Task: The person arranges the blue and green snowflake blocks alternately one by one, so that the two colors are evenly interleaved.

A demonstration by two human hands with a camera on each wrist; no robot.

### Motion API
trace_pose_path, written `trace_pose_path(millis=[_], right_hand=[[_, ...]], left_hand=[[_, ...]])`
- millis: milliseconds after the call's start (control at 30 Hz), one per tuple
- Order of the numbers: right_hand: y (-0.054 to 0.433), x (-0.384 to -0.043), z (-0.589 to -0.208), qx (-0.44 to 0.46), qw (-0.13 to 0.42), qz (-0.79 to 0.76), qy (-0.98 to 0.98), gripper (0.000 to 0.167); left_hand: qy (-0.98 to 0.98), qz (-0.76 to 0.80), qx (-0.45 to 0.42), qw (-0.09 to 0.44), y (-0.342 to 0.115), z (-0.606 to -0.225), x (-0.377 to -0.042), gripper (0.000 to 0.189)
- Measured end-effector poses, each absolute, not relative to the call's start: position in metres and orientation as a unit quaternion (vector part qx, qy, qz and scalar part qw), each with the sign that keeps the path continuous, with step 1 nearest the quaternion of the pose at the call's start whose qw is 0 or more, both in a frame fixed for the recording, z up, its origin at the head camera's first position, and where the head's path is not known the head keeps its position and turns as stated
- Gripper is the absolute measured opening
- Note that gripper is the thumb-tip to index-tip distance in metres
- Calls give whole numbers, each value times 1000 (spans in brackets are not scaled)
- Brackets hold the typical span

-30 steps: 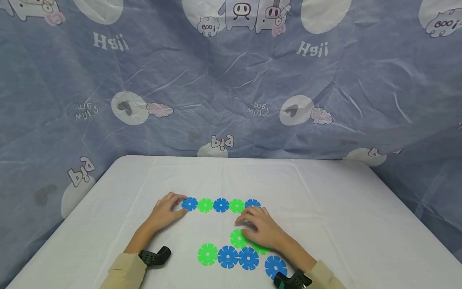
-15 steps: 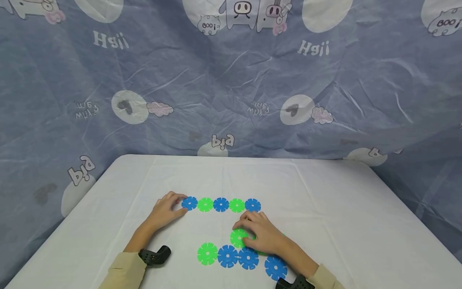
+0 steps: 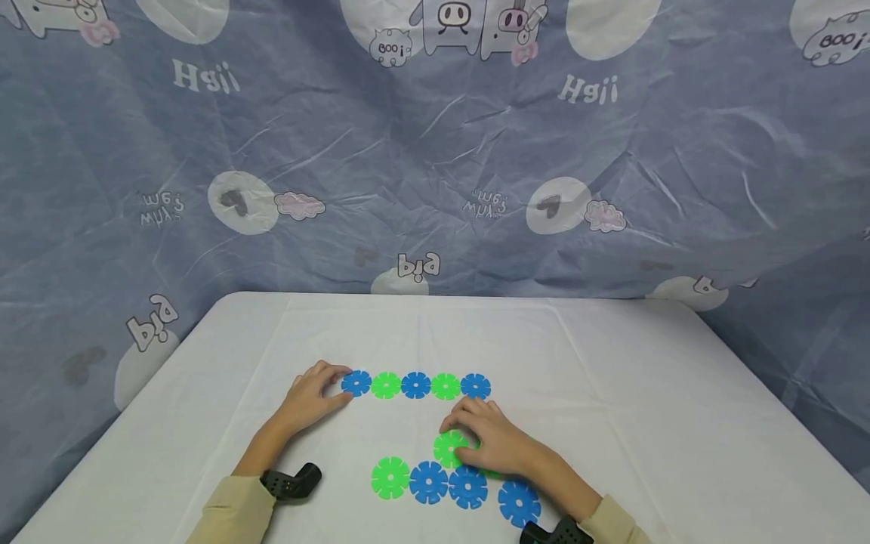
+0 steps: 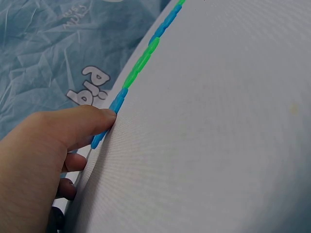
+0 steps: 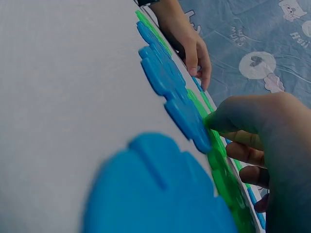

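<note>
Passage: white cloth (image 3: 578,385), rightward of my right hand (image 3: 495,438). Obstacles: upper blue disc (image 3: 476,386), just beyond my fingers; lower blue disc (image 3: 467,487), just nearside of my thumb.

The blue disc (image 3: 362,383) and green disc (image 3: 444,452) I hold look like smooth, faintly glossy plastic; the tablecloth (image 3: 612,355) is matt, finely woven cloth, the backdrop (image 3: 381,166) wrinkled with a soft sheen, my sleeves (image 3: 234,512) matt fabric

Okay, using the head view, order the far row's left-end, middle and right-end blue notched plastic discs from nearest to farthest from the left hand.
1. Left-end blue notched plastic disc: touched by the left hand.
2. Middle blue notched plastic disc: third from the left.
3. Right-end blue notched plastic disc: fifth from the left.
</note>
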State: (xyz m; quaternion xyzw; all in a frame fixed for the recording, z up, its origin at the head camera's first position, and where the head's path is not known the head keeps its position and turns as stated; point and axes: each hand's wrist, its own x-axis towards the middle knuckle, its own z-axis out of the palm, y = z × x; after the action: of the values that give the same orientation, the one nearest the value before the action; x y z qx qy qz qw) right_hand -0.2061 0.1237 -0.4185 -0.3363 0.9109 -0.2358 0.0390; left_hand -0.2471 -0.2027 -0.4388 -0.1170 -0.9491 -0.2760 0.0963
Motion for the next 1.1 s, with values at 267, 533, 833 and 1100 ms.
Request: trace_pose_path(millis=[267, 533, 833, 1100], right_hand=[[131, -210, -421, -350, 57, -251, 901, 33], [134, -213, -420, -345, 102, -298, 884, 38], [134, -213, -415, -329, 151, -377, 853, 37], [143, -220, -413, -334, 206, -470, 791, 37]], left_hand=[[-948, -282, -118, 92, -203, -441, -248, 41], [-949, -280, -115, 88, -202, -440, -248, 41], [-949, -279, -117, 91, -203, -440, -248, 41], [-949, -279, -114, 91, -203, -440, -248, 41]])
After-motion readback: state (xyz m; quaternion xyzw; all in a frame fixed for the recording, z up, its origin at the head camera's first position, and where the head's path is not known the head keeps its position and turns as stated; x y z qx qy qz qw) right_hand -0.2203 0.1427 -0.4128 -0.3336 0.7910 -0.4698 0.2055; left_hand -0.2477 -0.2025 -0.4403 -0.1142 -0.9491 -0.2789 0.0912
